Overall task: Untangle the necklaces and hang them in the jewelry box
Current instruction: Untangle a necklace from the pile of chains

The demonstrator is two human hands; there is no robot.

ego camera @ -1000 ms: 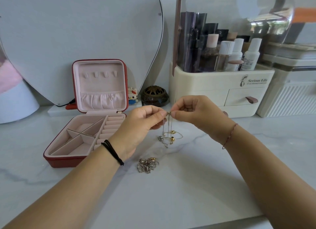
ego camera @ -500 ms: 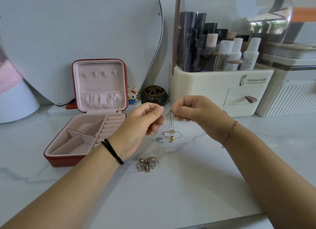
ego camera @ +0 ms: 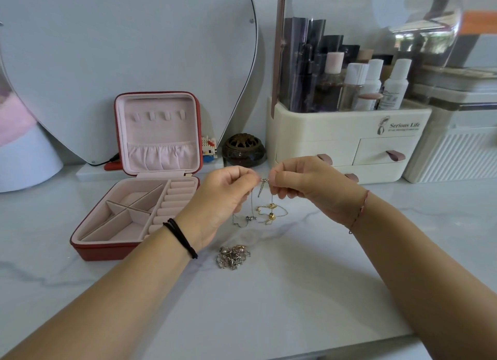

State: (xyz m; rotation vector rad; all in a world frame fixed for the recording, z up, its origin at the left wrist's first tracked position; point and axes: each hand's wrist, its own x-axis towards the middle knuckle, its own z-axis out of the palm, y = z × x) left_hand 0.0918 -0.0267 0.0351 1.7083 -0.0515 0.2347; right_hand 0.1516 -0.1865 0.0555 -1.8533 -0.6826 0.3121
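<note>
The left hand (ego camera: pixel 223 195) and right hand (ego camera: pixel 304 187) each pinch the top of two thin tangled necklaces (ego camera: pixel 265 212), one silver, one gold, trailing onto the white marble counter (ego camera: pixel 295 292). One silver jewellery heap (ego camera: pixel 232 257) lies nearer. The open red jewelry box (ego camera: pixel 139 193) shows four hooks. A cream organiser (ego camera: pixel 347 142) reads "Serious Life".

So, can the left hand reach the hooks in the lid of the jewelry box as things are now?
Probably yes. The jewelry box stands open on the left hand's side, and nothing lies between it and the hooks. But that hand is pinching a necklace together with the right hand.
</note>
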